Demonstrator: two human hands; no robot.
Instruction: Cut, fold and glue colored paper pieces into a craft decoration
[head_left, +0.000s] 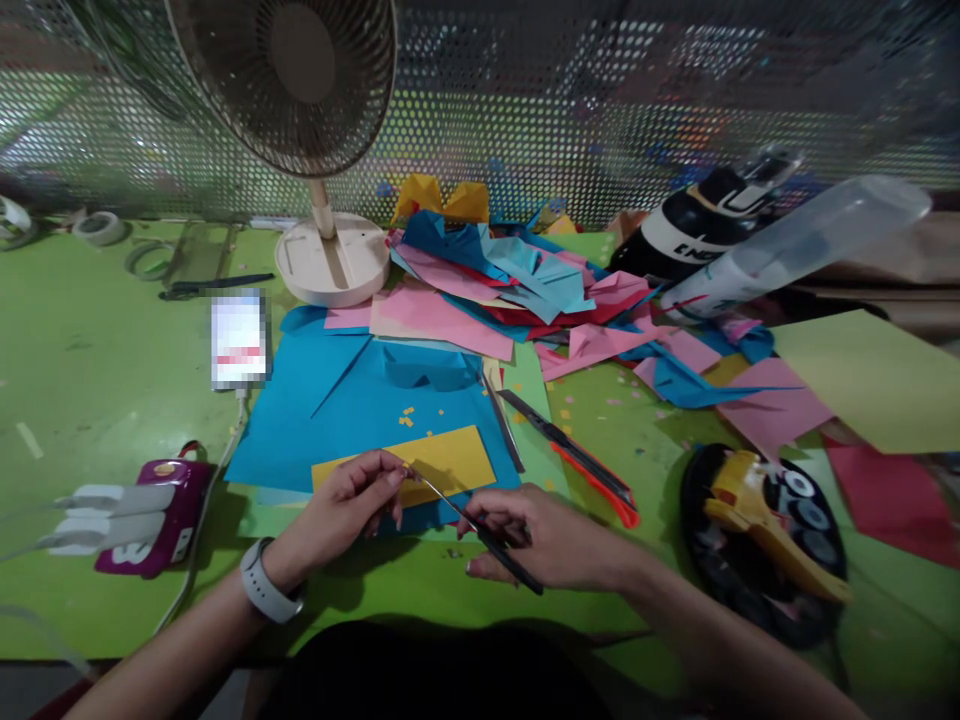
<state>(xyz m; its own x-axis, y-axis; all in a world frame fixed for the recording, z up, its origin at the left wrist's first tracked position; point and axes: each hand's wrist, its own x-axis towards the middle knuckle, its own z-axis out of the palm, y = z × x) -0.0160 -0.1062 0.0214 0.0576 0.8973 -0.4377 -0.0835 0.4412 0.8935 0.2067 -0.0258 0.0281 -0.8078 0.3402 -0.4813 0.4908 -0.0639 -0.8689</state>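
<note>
My right hand (547,545) grips small black-handled scissors (480,525), their thin blades pointing up-left. The blade tips meet the fingertips of my left hand (352,500), which pinches a tiny yellow scrap I can barely make out. A watch is on my left wrist. Both hands hover over a yellow paper strip (442,458) lying on a large blue sheet (337,400). Small yellow snippets dot the blue sheet.
A heap of pink, blue and red paper (517,290) lies behind, beside a fan base (330,260). A knife with an orange handle (585,465) lies right of the blue sheet. A yellow tape dispenser (765,525) is at right, a magenta power strip (150,515) at left, a phone (238,338) behind it.
</note>
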